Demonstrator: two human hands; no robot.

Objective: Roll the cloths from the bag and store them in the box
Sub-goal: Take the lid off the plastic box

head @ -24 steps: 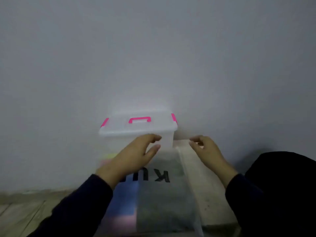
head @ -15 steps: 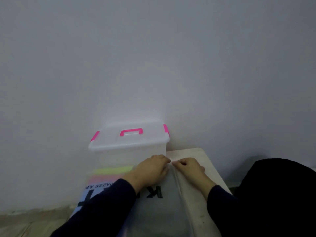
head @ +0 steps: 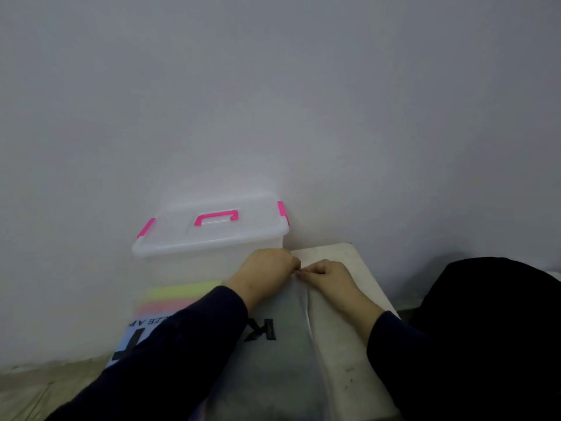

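Left hand (head: 267, 270) & right hand (head: 326, 273) both pinch far edge of translucent plastic bag (head: 282, 360), near lidded box (head: 209, 235); film likely thin, slippery, so grip at the seam.

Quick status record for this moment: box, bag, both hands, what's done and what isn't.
box: clear plastic box against the wall, lid on, pink handle and side latches in place
bag: translucent bag lying flat in front of the box, folded cloths visible inside, black lettering on one
left hand: left hand pinching the bag's far edge
right hand: right hand pinching the same edge, fingers almost meeting the left's
surface: low pale table
progress: no cloth out or rolled yet; box not opened
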